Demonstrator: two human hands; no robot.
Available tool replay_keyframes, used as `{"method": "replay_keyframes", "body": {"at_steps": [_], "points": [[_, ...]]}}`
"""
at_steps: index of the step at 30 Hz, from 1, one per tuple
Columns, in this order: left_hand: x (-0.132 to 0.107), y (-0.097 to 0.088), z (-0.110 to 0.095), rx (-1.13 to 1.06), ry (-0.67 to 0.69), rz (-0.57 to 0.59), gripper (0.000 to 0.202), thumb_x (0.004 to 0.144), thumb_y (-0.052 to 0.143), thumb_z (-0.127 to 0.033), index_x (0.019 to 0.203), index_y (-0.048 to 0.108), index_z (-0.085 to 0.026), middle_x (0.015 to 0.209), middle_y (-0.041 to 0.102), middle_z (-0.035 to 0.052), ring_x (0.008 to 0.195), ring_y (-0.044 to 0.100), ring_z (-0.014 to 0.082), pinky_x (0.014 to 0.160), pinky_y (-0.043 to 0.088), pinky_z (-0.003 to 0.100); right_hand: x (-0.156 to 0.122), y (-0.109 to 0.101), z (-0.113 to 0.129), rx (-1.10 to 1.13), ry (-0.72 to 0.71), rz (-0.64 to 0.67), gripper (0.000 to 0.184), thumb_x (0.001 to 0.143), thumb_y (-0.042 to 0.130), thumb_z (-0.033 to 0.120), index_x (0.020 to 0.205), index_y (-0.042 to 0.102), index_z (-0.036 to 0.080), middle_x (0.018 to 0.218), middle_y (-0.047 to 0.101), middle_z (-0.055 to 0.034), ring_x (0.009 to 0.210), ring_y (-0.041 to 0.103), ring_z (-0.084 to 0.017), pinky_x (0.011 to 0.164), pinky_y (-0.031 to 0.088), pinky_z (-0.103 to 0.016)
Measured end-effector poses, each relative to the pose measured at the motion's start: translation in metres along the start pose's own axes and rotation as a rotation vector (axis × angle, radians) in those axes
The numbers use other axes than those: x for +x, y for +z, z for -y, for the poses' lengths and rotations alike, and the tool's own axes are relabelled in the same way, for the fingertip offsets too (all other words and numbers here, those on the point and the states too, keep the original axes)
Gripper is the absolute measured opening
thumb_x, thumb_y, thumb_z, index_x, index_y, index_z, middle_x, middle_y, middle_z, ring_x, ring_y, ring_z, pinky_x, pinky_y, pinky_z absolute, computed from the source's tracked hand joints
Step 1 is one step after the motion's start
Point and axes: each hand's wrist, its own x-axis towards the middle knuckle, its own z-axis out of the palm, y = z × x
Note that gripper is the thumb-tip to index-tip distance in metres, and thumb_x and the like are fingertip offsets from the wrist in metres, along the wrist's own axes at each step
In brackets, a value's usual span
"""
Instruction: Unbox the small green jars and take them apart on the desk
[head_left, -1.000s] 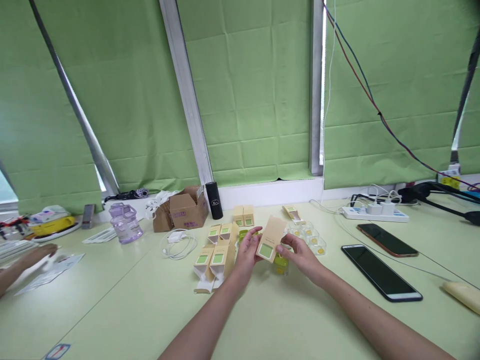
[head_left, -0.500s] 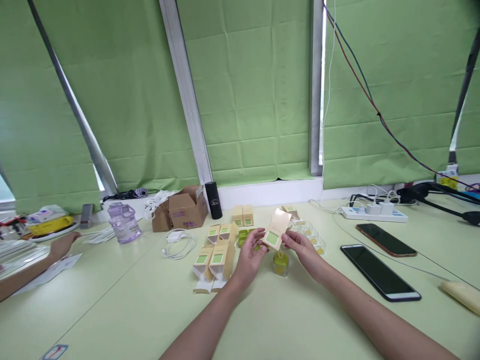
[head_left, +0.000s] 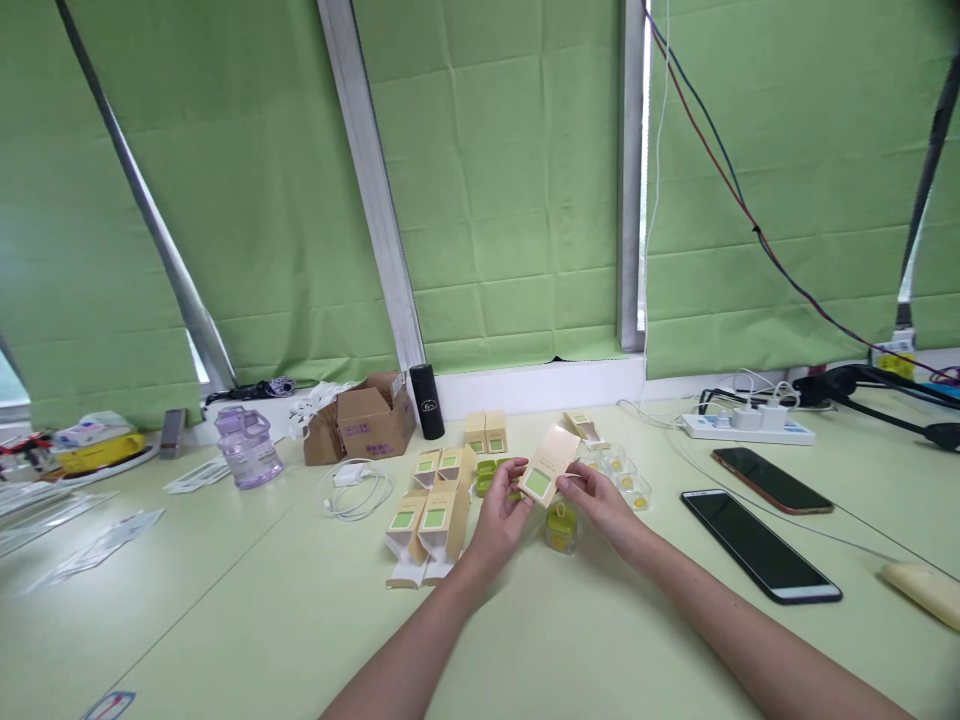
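Between both hands is a flat cream-coloured carton (head_left: 551, 464) with a green window. My left hand (head_left: 501, 510) grips its left edge, and my right hand (head_left: 602, 503) pinches the lower right edge. Just below it on the table stands a small clear container with a green lid (head_left: 561, 528). Green containers (head_left: 486, 476) show partly behind my left hand. To the left are several similar cartons (head_left: 439, 510), opened into box shape with flaps out. Clear round-sided containers with yellow inside (head_left: 630, 484) sit beyond my right hand.
Two more cartons (head_left: 486, 432) stand at the back, near a black cylinder (head_left: 427, 402) and a cardboard box (head_left: 373, 418). A purple jug (head_left: 249, 450) and a white charger cable (head_left: 355, 488) are left. Two phones (head_left: 759, 545) and a power strip (head_left: 748, 428) lie right.
The carton has shifted slightly down and left in my hands and tilted a little. Another person's arm at the far left has gone out of view.
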Motion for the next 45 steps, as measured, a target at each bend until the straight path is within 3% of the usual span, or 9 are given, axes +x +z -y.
{"method": "replay_keyframes", "body": {"at_steps": [11, 24, 31, 38, 45], "points": [[0.0, -0.002, 0.0, -0.007, -0.004, 0.022, 0.051, 0.086, 0.071, -0.045, 0.129, 0.053, -0.023, 0.126, 0.06, 0.0122, 0.12, 0.058, 0.0292, 0.099, 0.048, 0.041, 0.0, 0.001, 0.0, -0.001, -0.006, -0.001, 0.059, 0.074, 0.078, 0.069, 0.109, 0.064, 0.023, 0.107, 0.078, -0.0119, 0.108, 0.071, -0.033, 0.096, 0.052, -0.046], [0.002, -0.002, 0.001, 0.047, 0.007, 0.003, 0.049, 0.082, 0.07, -0.033, 0.126, 0.051, -0.023, 0.123, 0.061, 0.0113, 0.115, 0.06, 0.0269, 0.096, 0.048, 0.039, -0.001, -0.001, -0.002, -0.137, -0.079, -0.025, 0.052, 0.076, 0.076, 0.067, 0.101, 0.063, 0.023, 0.104, 0.076, -0.0117, 0.101, 0.07, -0.031, 0.091, 0.052, -0.044], [0.003, -0.003, 0.002, 0.062, 0.019, 0.0, 0.052, 0.078, 0.071, -0.025, 0.125, 0.051, -0.023, 0.12, 0.061, 0.0092, 0.113, 0.06, 0.0256, 0.098, 0.046, 0.038, 0.0, -0.002, -0.005, -0.058, -0.04, 0.014, 0.051, 0.075, 0.078, 0.066, 0.096, 0.061, 0.023, 0.103, 0.076, -0.0123, 0.1, 0.071, -0.031, 0.094, 0.053, -0.047], [0.001, -0.003, 0.0, 0.068, 0.005, -0.004, 0.053, 0.077, 0.071, -0.022, 0.126, 0.051, -0.024, 0.12, 0.06, 0.0086, 0.113, 0.059, 0.0251, 0.098, 0.046, 0.038, -0.003, 0.003, 0.002, -0.012, -0.022, 0.014, 0.06, 0.069, 0.082, 0.067, 0.105, 0.064, 0.023, 0.109, 0.077, -0.0139, 0.105, 0.072, -0.033, 0.099, 0.053, -0.05], [-0.001, -0.005, -0.001, -0.005, 0.017, 0.049, 0.054, 0.08, 0.067, -0.025, 0.131, 0.05, -0.025, 0.124, 0.059, 0.0092, 0.117, 0.057, 0.0271, 0.099, 0.046, 0.039, -0.004, 0.002, 0.006, 0.005, -0.004, -0.062, 0.06, 0.068, 0.079, 0.073, 0.1, 0.067, 0.023, 0.106, 0.079, -0.0123, 0.108, 0.071, -0.034, 0.101, 0.052, -0.049]]}}
